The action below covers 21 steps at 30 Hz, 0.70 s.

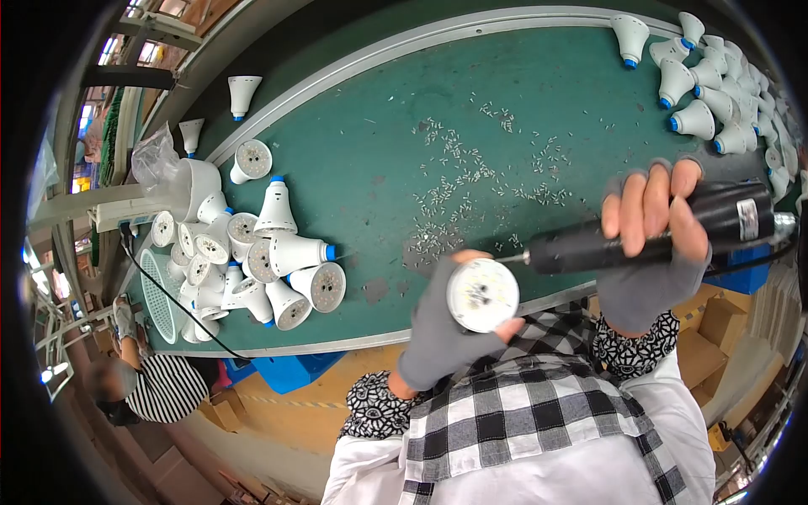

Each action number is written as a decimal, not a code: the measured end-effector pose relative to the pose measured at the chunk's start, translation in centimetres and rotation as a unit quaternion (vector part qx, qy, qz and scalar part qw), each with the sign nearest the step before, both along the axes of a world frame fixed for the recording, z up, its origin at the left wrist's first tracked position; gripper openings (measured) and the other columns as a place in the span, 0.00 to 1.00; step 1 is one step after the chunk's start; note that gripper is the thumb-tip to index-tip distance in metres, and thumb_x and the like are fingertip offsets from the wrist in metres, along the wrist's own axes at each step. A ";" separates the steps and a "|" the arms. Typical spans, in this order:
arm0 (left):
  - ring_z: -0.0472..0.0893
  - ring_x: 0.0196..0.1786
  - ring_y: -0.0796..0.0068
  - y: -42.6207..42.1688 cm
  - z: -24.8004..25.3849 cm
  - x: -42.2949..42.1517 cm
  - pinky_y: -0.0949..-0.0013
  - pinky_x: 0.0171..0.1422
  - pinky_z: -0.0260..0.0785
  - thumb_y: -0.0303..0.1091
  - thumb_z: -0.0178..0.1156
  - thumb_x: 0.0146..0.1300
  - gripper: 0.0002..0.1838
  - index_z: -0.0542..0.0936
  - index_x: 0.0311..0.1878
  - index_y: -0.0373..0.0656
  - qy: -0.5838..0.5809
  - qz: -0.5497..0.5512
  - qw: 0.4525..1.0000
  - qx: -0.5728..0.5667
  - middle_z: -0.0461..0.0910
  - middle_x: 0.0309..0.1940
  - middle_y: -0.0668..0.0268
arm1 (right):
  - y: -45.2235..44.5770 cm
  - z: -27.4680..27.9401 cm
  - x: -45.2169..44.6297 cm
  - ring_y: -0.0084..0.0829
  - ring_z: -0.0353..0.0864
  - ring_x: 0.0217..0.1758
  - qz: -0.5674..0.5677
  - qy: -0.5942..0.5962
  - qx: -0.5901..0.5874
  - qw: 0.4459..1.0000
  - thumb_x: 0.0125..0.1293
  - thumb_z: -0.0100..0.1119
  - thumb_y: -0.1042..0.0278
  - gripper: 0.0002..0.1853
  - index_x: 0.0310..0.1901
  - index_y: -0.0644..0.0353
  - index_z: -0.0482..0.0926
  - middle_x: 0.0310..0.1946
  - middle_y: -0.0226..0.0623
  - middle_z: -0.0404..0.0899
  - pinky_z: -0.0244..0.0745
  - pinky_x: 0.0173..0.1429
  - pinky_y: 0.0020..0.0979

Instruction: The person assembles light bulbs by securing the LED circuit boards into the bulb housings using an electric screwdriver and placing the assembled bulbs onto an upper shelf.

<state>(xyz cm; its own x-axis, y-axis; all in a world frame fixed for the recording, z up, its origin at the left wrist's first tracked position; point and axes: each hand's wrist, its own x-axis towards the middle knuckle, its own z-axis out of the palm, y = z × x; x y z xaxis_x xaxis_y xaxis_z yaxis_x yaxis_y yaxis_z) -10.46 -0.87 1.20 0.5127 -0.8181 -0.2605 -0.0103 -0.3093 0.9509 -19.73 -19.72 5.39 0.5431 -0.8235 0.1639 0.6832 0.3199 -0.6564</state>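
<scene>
My left hand (446,324), in a grey fingerless glove, holds a white bulb housing (484,295) with its round open face turned up. In my right hand (652,227), also gloved, is a black electric screwdriver (589,246), held nearly level and pointing left. Its thin bit reaches the rim area of the bulb housing; whether it touches cannot be made out. Many small screws (454,181) lie scattered on the green work surface (362,143) beyond my hands.
Several white housings with blue ends (273,206) are heaped at the left, beside a pale green basket (158,295). More bulb housings (694,118) crowd the far right. A metal rail (379,42) edges the table. A person in stripes (168,387) is at the lower left.
</scene>
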 end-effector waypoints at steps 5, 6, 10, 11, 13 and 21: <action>0.78 0.50 0.76 1.4 -0.5 1.7 0.72 0.55 0.72 0.31 0.75 0.45 0.36 0.68 0.58 0.39 0.049 0.106 0.993 0.015 0.76 0.47 0.64 | -0.7 -2.2 0.8 0.26 0.70 0.24 -0.083 0.085 0.015 0.993 0.62 0.52 0.73 0.09 0.43 0.59 0.67 0.25 0.31 0.66 0.71 0.37 0.32; 0.78 0.50 0.76 1.4 -0.6 1.7 0.72 0.55 0.72 0.32 0.75 0.45 0.36 0.68 0.58 0.39 0.042 0.103 0.994 0.015 0.76 0.47 0.64 | -0.5 -2.6 1.0 0.27 0.70 0.25 -0.081 0.102 0.005 0.991 0.62 0.52 0.74 0.09 0.43 0.59 0.67 0.24 0.31 0.66 0.71 0.37 0.32; 0.78 0.50 0.76 1.4 -0.8 1.3 0.72 0.55 0.72 0.33 0.75 0.45 0.36 0.69 0.57 0.40 0.034 0.087 0.995 0.017 0.77 0.48 0.63 | -0.1 -3.9 1.4 0.27 0.72 0.25 -0.076 0.134 -0.027 0.988 0.63 0.53 0.74 0.09 0.44 0.62 0.68 0.24 0.33 0.70 0.72 0.36 0.32; 0.78 0.50 0.75 1.4 -0.8 1.2 0.72 0.55 0.72 0.33 0.76 0.44 0.36 0.69 0.57 0.40 0.036 0.082 0.996 0.019 0.77 0.48 0.63 | 0.0 -4.1 1.5 0.26 0.72 0.24 -0.075 0.140 -0.034 0.987 0.63 0.54 0.75 0.10 0.44 0.63 0.68 0.23 0.34 0.70 0.72 0.36 0.32; 0.78 0.51 0.75 1.5 -0.8 1.2 0.71 0.55 0.72 0.35 0.76 0.44 0.36 0.69 0.58 0.40 0.032 0.052 0.998 0.023 0.77 0.47 0.63 | 0.3 -4.2 1.8 0.27 0.72 0.24 -0.089 0.166 -0.034 0.982 0.63 0.54 0.74 0.10 0.44 0.64 0.68 0.23 0.35 0.70 0.72 0.36 0.32; 0.73 0.61 0.64 0.7 -0.1 1.4 0.64 0.66 0.65 0.39 0.78 0.39 0.38 0.73 0.55 0.40 -0.067 -0.073 0.995 0.034 0.72 0.57 0.57 | 0.4 -4.1 1.8 0.27 0.72 0.25 -0.083 0.160 -0.010 0.984 0.63 0.54 0.73 0.09 0.43 0.63 0.67 0.22 0.33 0.68 0.71 0.37 0.31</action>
